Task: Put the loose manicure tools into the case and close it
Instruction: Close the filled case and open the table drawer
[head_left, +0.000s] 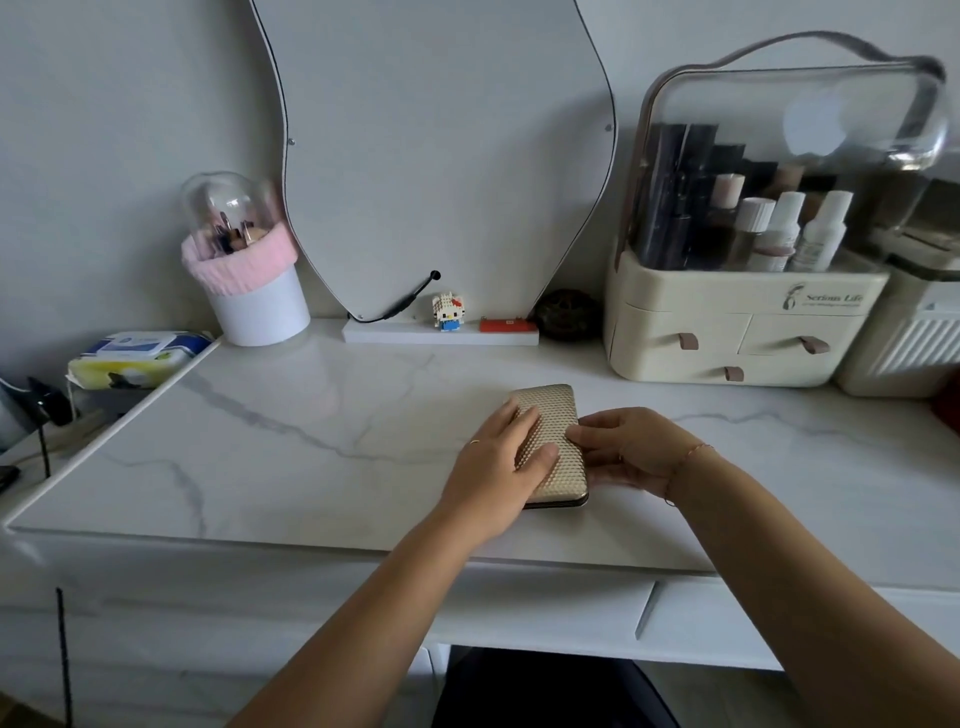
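Across the middle of the scene runs a pale marbled worktop (311, 441), with a curvy mirror (441, 156) propped against the far wall. At the far right stands a cream make-up organiser (748, 291) with a clear lid. At the far left are a white pot (257, 306) with a pink cuff and a pack of wipes (135, 358).

Near the front edge, a little right of centre, lies the gold textured case (553, 415). It lies flat with its lid down, and only a dark seam shows at its near end. Its long axis runs near to far and leans slightly left at the far end.

The left hand (493, 467) rests on top with its fingers (524, 421) straight and close together, pressing on the lid. The right hand (631, 452) pinches the case's right edge, thumb on top and the other fingers curled beneath.

No loose tools show anywhere on the worktop, so the packing looks done. The case appears shut or all but shut. What may remain is a last press to make it catch, though I cannot tell whether any clasp has engaged.
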